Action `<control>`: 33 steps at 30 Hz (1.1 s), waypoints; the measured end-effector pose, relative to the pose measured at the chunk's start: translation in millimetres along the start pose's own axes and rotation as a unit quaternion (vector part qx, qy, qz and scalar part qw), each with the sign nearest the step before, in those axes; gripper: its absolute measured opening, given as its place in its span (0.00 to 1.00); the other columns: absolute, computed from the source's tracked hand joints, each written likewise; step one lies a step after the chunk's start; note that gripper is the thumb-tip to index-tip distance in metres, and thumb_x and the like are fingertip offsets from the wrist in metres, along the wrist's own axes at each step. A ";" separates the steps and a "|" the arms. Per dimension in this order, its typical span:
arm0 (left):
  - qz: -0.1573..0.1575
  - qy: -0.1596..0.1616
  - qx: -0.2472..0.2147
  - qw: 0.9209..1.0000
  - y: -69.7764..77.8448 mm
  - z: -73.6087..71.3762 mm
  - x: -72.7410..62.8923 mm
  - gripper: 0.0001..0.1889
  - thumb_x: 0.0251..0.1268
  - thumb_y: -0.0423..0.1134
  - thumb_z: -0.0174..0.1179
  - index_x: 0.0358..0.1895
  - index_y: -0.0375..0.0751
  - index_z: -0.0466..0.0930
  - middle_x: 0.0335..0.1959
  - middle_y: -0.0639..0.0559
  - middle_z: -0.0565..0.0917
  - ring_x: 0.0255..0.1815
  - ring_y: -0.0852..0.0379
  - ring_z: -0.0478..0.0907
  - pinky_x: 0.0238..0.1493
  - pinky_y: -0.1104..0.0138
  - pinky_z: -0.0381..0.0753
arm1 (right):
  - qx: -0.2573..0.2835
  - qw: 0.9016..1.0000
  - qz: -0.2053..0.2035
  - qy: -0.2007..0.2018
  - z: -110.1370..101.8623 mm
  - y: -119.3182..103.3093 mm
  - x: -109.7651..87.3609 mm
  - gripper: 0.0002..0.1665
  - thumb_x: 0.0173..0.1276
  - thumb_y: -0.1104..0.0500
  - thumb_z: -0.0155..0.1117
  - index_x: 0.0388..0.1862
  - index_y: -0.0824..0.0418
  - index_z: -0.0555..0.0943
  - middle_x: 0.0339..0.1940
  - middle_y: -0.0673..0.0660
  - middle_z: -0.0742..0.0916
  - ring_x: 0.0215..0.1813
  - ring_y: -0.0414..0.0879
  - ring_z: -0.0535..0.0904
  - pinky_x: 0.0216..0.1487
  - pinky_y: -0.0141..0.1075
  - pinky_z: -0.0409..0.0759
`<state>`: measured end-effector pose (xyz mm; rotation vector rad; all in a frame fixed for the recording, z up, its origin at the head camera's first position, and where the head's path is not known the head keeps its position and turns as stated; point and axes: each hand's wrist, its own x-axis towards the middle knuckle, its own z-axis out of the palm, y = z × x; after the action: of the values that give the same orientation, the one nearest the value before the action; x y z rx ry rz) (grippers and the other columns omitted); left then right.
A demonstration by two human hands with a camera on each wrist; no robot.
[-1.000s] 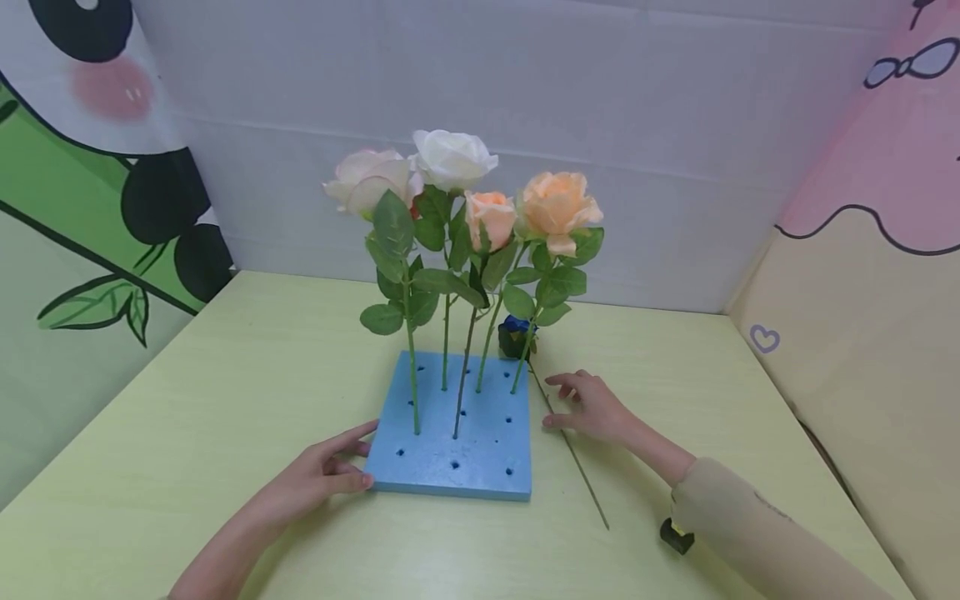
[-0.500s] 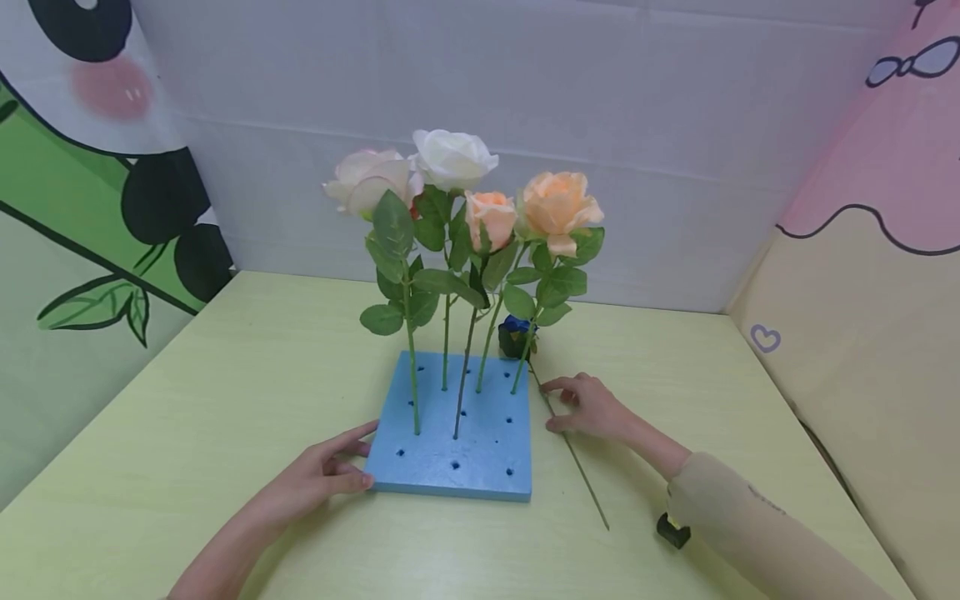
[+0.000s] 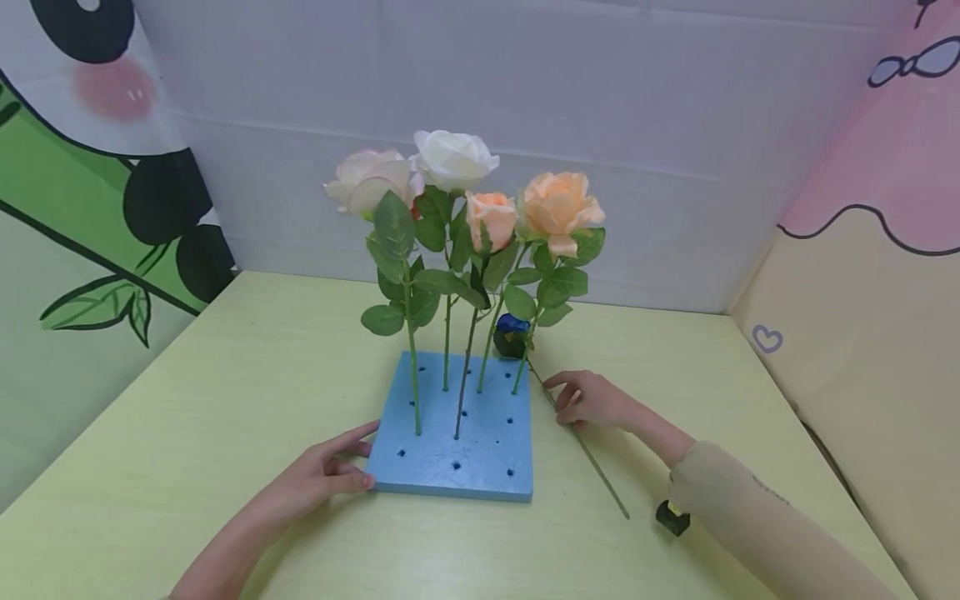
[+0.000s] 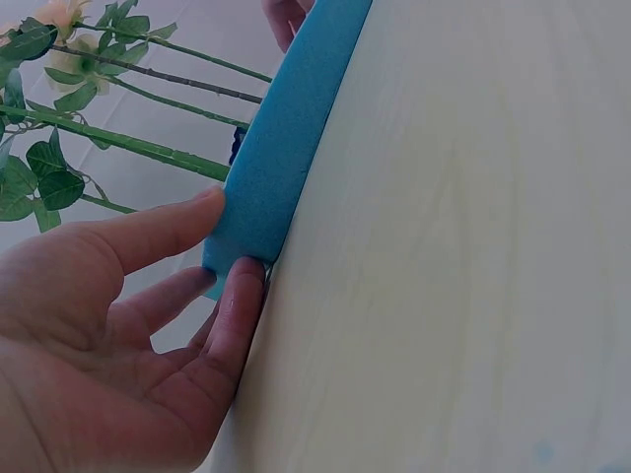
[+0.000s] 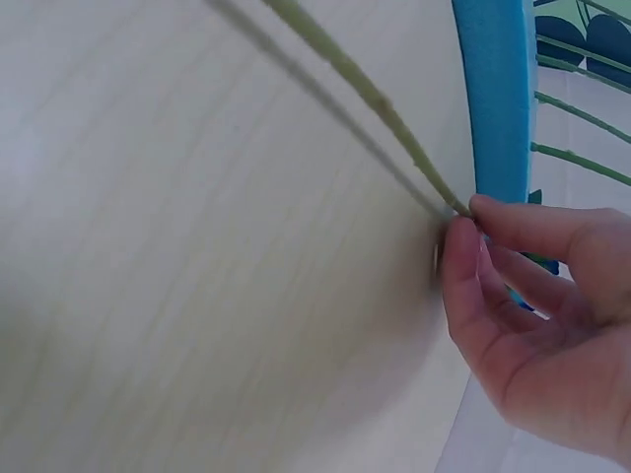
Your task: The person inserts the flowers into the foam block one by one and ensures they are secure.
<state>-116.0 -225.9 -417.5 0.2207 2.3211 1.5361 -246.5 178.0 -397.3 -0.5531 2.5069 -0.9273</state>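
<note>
A blue foam board [image 3: 480, 479] with holes lies on the table and holds several upright artificial roses, among them a white rose [image 3: 456, 158] and an orange rose [image 3: 562, 208]. At the board's near left corner, my left hand [image 3: 318, 479] touches the edge with fairly straight fingers; the left wrist view shows fingertips [image 4: 209, 202] against it. Right of the board, my right hand [image 3: 596, 402] pinches the thin stem of a blue rose [image 3: 513, 335] between thumb and finger. In the right wrist view the green stem [image 5: 380, 103] slants from the pinch. Its bloom is partly behind the board's flowers.
A pale wooden table [image 3: 225, 400] carries everything. A white cloth [image 3: 637, 117] hangs behind it, with printed panels at both sides. A small black object [image 3: 672, 518] shows by the right sleeve [image 3: 742, 500].
My right hand has closed its thumb and finger on the blue rose's stem. The stem's near end has swung right and slightly up. My left hand and the board stay put.
</note>
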 end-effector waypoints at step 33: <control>-0.013 0.001 0.001 1.000 -0.2 -0.2 1.9 0.41 0.63 0.40 0.66 0.78 0.43 0.56 0.63 0.35 0.73 0.43 0.53 0.76 0.42 0.66 0.70 | 0.180 0.960 -0.001 0.214 -60.8 -8.6 -48.3 0.25 0.70 0.68 0.57 0.66 0.64 0.72 0.44 0.60 0.82 0.37 0.41 0.85 0.40 0.38 0.86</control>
<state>-117.8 -225.5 -418.0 0.1907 2.3180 1.5219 -234.6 227.1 -337.7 -0.2554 2.5960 -1.6053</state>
